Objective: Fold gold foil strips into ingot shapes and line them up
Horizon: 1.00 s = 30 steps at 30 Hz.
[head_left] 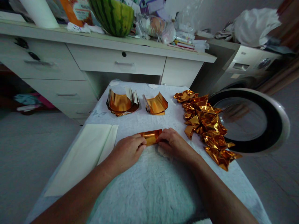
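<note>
A gold foil piece (pixel 151 137), rolled or folded into a narrow strip, is held level above the cloth-covered table (pixel 149 186). My left hand (pixel 129 151) pinches its left end, and my right hand (pixel 172 143) closes on its right end. Beyond them lie a thick stack of curved gold foil sheets (pixel 120 103) and, to its right, a smaller curved stack (pixel 156 104). Folded shiny gold foil pieces (pixel 205 124) form a long heap along the table's right side. The undersides of the fingertips are hidden.
Pale folded sheets (pixel 81 158) lie at the table's left. Behind stands a white counter (pixel 140 46) with drawers, bearing a cut watermelon (pixel 114 17) and plastic bags. An open washing machine door (pixel 247 119) adjoins the table's right edge.
</note>
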Each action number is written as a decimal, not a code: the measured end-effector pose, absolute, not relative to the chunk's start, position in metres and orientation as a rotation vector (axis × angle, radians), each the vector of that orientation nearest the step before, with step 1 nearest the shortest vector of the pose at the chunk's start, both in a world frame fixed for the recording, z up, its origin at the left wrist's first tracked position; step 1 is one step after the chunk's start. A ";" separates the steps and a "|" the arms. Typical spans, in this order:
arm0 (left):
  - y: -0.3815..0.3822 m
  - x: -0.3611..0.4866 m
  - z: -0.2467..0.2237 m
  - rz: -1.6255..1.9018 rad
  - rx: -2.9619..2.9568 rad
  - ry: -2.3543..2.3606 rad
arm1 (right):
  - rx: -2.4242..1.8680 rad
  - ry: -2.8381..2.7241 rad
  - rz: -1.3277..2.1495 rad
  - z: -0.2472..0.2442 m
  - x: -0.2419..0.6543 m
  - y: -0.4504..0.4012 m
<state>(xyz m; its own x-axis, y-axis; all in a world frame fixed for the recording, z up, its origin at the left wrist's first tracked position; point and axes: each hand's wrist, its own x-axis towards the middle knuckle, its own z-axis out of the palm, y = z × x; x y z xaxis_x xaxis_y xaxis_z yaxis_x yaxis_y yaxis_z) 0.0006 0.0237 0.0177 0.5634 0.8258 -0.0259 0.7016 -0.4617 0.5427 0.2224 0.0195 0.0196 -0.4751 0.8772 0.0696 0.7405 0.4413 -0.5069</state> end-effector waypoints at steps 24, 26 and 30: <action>0.027 -0.001 0.018 0.228 2.232 1.439 | -1.778 -2.281 0.492 0.021 0.217 0.022; 0.026 0.000 0.018 0.213 2.231 1.453 | -1.807 -2.281 0.480 0.020 0.216 0.022; 0.025 0.001 0.020 0.159 2.247 1.521 | -1.852 -2.281 0.459 0.019 0.215 0.023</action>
<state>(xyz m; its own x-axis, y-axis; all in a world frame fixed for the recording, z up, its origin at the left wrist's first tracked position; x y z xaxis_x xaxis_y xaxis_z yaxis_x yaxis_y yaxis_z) 0.0012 0.0247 0.0200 0.3952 0.9082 -0.1376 0.8602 -0.3134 0.4022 0.2149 0.0230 0.0192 -0.2154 0.9745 -0.0630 0.9229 0.1821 -0.3392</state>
